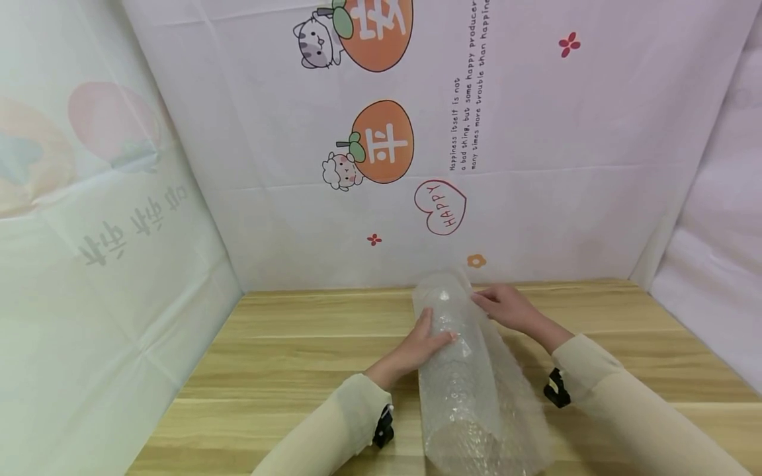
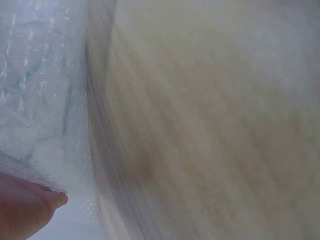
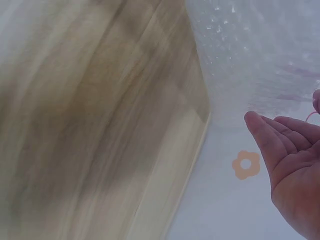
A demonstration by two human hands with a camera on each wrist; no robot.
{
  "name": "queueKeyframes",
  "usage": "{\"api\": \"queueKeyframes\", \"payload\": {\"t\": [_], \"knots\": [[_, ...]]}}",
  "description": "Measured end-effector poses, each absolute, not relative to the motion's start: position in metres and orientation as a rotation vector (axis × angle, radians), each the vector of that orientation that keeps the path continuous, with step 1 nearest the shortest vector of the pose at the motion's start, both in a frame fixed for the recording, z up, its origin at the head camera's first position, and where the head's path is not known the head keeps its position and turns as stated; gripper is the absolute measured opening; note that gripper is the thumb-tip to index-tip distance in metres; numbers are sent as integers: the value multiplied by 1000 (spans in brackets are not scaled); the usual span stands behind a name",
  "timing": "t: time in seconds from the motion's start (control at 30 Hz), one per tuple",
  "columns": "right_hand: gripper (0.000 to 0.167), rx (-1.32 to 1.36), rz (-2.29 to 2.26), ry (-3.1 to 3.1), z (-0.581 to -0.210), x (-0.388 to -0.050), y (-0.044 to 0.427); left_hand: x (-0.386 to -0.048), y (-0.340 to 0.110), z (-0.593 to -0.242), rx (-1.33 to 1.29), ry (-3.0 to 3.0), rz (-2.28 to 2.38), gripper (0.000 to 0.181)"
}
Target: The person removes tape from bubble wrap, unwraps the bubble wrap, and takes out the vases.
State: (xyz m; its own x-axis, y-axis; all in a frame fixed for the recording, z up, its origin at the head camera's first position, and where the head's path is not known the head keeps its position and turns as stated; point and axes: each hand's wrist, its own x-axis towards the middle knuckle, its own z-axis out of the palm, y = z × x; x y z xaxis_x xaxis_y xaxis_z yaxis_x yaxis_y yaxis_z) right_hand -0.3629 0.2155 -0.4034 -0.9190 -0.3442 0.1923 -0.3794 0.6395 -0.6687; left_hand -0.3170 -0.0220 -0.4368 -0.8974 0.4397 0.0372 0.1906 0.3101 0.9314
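Observation:
A thick roll of clear bubble wrap [image 1: 458, 390] lies lengthwise on the wooden table, with a loose sheet spread along its right side. My left hand [image 1: 417, 347] rests against the roll's upper left side, its fingers fairly straight and its thumb across the top; in the left wrist view only part of this hand [image 2: 27, 207] shows beside the plastic. Near the far end, my right hand [image 1: 506, 307] pinches the edge of the bubble wrap between thumb and fingers. The right wrist view shows that hand [image 3: 295, 160] at the sheet's edge, partly cut off by the frame.
A wood-grain table [image 1: 297, 370] carries the roll. Behind it hangs a white printed cloth [image 1: 286, 231], close to the roll's far end. Further pale cloths stand at the left [image 1: 149, 297] and right [image 1: 714, 264] sides. Each wrist wears a black mount.

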Motion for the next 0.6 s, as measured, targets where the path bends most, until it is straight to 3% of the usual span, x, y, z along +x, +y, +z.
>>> {"api": "queueKeyframes", "payload": {"t": [0.6], "knots": [[61, 715, 1205, -2818, -409, -338, 242, -317, -21, -438, 579, 2362, 1631, 94]]}}
